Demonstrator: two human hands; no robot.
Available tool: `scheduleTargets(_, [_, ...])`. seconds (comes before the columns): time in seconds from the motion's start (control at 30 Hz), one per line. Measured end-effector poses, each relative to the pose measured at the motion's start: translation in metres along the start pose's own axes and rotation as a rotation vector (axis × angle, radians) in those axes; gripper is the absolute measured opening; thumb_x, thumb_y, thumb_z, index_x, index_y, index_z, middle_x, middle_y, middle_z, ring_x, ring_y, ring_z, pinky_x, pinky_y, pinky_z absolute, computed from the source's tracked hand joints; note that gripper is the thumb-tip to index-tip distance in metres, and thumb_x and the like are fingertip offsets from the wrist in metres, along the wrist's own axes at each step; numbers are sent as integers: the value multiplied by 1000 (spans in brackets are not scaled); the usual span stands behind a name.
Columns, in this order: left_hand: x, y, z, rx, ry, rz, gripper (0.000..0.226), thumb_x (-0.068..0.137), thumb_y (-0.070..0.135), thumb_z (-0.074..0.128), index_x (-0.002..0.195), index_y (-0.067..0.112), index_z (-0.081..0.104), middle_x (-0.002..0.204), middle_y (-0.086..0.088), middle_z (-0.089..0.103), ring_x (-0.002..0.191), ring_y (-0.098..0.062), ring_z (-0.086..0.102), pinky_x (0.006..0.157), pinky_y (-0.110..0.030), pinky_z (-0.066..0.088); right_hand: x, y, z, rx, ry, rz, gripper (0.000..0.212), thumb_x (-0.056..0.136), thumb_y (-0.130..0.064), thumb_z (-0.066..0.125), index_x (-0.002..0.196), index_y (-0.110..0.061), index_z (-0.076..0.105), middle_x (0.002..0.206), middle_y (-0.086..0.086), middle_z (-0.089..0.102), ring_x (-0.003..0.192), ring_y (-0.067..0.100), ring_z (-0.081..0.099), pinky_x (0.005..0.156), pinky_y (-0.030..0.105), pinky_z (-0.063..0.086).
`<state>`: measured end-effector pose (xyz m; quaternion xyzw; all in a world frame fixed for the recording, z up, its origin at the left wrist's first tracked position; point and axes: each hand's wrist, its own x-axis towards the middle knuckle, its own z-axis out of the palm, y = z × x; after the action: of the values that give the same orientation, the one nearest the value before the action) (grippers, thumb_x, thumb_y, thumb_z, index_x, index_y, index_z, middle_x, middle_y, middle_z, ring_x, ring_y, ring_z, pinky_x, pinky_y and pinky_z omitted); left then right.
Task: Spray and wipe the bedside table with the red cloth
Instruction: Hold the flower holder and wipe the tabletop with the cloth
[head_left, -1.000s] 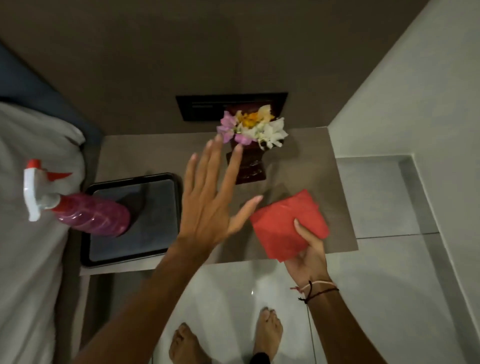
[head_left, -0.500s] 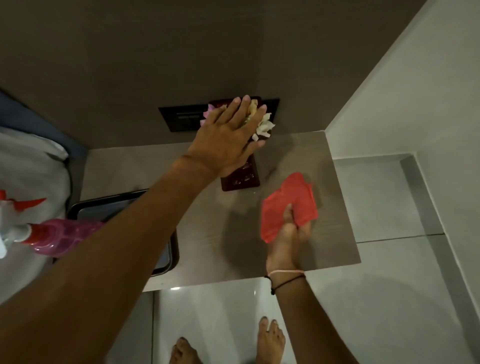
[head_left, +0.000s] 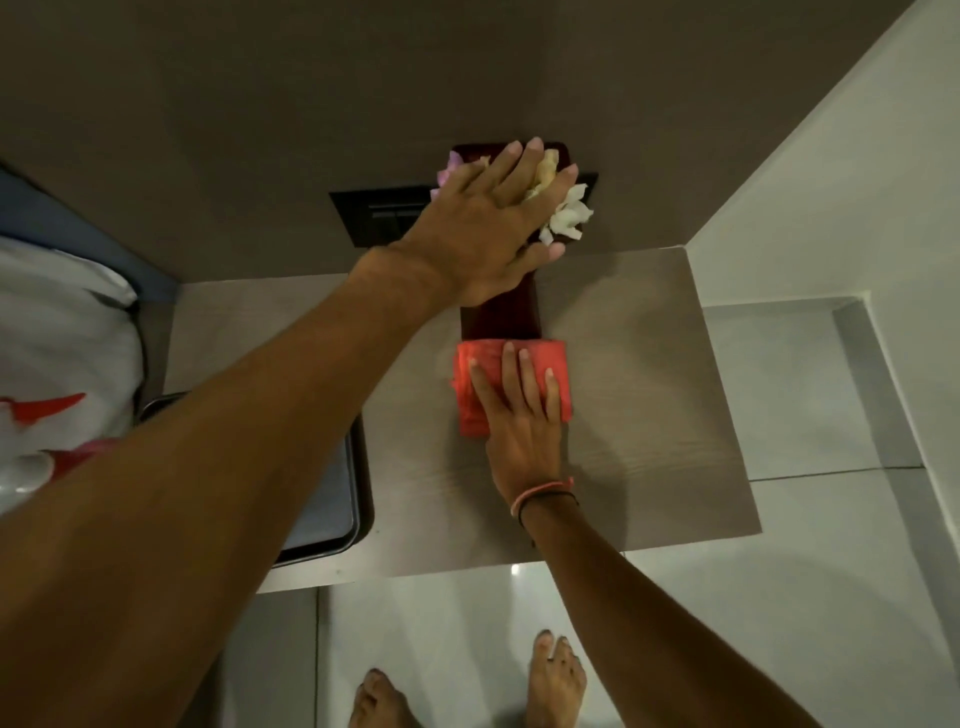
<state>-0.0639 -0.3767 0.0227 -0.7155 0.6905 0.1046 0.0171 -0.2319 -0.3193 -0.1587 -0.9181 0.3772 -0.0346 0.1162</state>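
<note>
Now R hand (head_left: 522, 415) flat on red cloth (head_left: 511, 387), moved to vase (head_left: 501, 312).

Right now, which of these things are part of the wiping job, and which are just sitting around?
Part of the job:
- folded red cloth, pressed flat under the right hand
- pale wood-grain bedside table
- pink spray bottle with white and red trigger, at the left edge
- dark vase of flowers, gripped by the left hand

Lying about:
- dark rectangular tray
- black wall switch panel
- white bedding

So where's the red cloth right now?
The red cloth lies flat on the bedside table, pressed under the right hand, just in front of the dark vase.
</note>
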Motion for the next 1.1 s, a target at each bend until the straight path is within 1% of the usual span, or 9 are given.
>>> scheduleTargets(0.1, [-1,2,5,40,29,-6,68,106,51,26,164,24,0,173,-15,-4,161,-29,-1,131,-47,8,0,8,-11,114,-20,37,88,82,-4,63,157,-32,25,168,11,18,154,32,18,123,54,20])
scheduleTargets(0.2, [0,1,3,24,39,-2,69,106,51,27,164,24,2,173,-15,-2,161,-30,1,130,-48,12,-5,9,-28,340,264,181,81,80,5,70,150,-23,43,160,12,38,142,34,42,111,51,45])
scheduleTargets(0.27, [0,0,1,21,39,-4,69,106,51,29,164,24,4,173,-15,-1,161,-30,2,129,-49,13,-8,8,-37,513,503,294,69,85,6,66,148,-14,45,159,17,38,142,32,40,107,49,47])
scheduleTargets(0.33, [0,1,0,28,27,-2,69,105,51,29,164,25,4,173,-15,-1,161,-30,2,129,-50,13,0,5,-46,560,633,320,56,94,-10,56,148,-10,45,159,21,34,146,36,35,110,55,46])
scheduleTargets(0.43, [2,2,-1,36,26,0,69,105,52,29,164,25,4,173,-15,1,161,-31,4,129,-51,14,23,-1,-53,451,566,235,56,97,-27,46,151,-16,38,162,22,27,149,40,29,116,60,35])
scheduleTargets(0.53, [3,1,-1,65,34,-4,68,106,51,27,163,25,3,173,-16,2,161,-32,5,129,-52,16,37,-11,-46,339,368,125,68,88,-17,39,155,-17,30,164,25,18,153,38,15,122,59,22])
scheduleTargets(0.73, [1,2,4,176,59,7,65,107,50,21,163,22,1,172,-17,8,160,-35,10,129,-55,18,25,1,-13,34,132,72,76,91,-16,44,159,-26,13,167,21,9,155,36,9,121,56,23])
scheduleTargets(0.83, [-3,6,6,201,84,-8,64,108,47,20,163,21,1,172,-16,12,159,-37,11,129,-57,18,2,14,-5,-3,40,11,66,95,-14,27,159,-27,17,167,17,11,155,35,9,121,57,22])
scheduleTargets(1.1, [-27,19,18,285,67,4,66,109,43,23,163,18,-5,171,-16,14,160,-37,7,130,-54,13,-54,31,-20,154,229,144,86,79,-3,76,153,-16,36,160,19,34,149,38,29,114,60,38])
